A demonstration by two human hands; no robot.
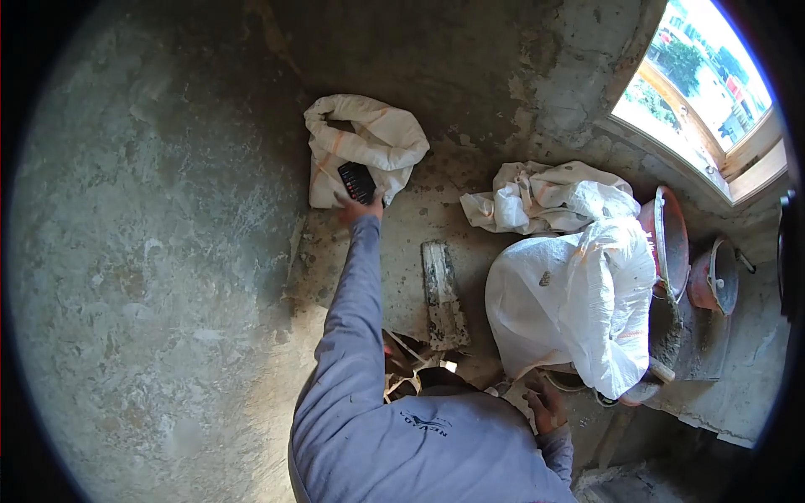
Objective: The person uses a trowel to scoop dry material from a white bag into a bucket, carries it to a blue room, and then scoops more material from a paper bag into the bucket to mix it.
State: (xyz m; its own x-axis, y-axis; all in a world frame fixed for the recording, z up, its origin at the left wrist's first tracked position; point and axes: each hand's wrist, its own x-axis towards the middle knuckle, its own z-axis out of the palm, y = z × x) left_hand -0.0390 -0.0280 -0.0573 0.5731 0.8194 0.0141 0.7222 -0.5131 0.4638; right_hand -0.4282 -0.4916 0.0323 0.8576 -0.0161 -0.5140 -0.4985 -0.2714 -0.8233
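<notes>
My left hand (362,206) reaches forward at the end of a grey sleeve, fingers on either side of the lower end of a black phone-like slab (357,181). Rows of small light marks show on its face. It overlaps the front of a white woven sack (387,134) with a rolled-down rim, which stands against the wall. Down at the right, my right hand (547,406) is by my body, fingers loosely bent and apart, with nothing visible in it. It is nearest the lower edge of a big white sack (553,293).
A crumpled white sack (553,197) lies behind the big one. Two reddish buckets, one larger (664,243) and one smaller (714,277), stand at the right under a window (700,92). A mortar-crusted board (443,293) lies on the floor. Rough plastered wall (151,277) fills the left.
</notes>
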